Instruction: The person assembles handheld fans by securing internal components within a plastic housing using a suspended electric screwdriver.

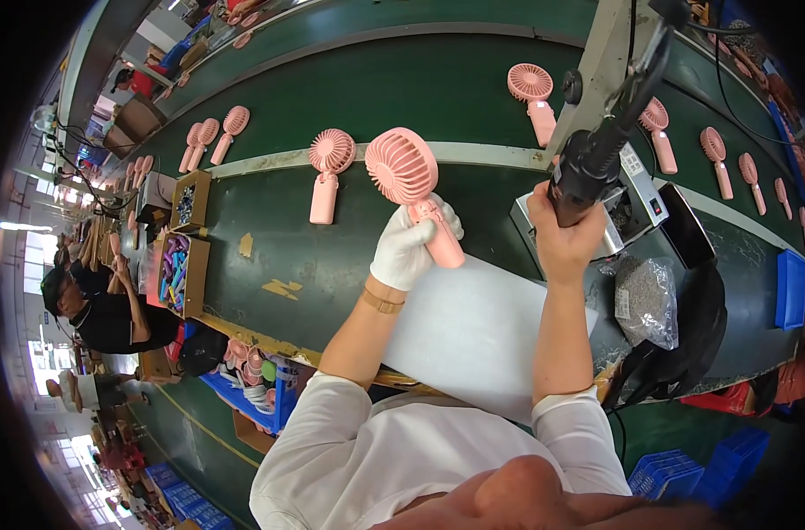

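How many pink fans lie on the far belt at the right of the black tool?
4 fans: one nearest the tool, then three in a row toward the right edge. More may be hidden at the dark rim.

A pink handheld fan (411,185) — round grille tilted up-left — beside a black, seemingly powered screwdriver (597,159) hanging upright.

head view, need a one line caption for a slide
Gloved left hand holds a pink handheld fan; right hand grips a black electric screwdriver.
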The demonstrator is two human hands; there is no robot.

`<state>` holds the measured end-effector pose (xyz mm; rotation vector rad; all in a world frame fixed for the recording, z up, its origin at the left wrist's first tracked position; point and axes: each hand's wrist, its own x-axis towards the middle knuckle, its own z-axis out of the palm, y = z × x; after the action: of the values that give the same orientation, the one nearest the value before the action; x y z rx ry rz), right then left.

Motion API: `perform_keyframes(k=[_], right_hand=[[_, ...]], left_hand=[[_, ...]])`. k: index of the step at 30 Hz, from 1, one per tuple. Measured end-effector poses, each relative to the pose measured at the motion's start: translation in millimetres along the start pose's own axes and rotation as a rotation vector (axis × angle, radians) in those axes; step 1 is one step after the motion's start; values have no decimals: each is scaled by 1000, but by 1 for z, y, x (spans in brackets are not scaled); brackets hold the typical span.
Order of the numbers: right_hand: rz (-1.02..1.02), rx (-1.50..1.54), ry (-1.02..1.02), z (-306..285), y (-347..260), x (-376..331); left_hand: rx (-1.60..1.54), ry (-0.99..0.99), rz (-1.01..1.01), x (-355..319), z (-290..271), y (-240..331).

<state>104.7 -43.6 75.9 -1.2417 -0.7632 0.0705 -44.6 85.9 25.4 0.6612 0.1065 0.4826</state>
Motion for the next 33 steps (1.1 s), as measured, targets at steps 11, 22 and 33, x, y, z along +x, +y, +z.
perform_keyframes(k=[11,22,33], right_hand=[[-38,-68,-11,5,1,-3],[55,500,-107,22,11,-10],[58,530,-159,29,27,-13]], left_hand=[[176,192,-209,-13,8,-42],[189,317,-262,-11,15,-56],[170,314,-258,-9,12,-56]])
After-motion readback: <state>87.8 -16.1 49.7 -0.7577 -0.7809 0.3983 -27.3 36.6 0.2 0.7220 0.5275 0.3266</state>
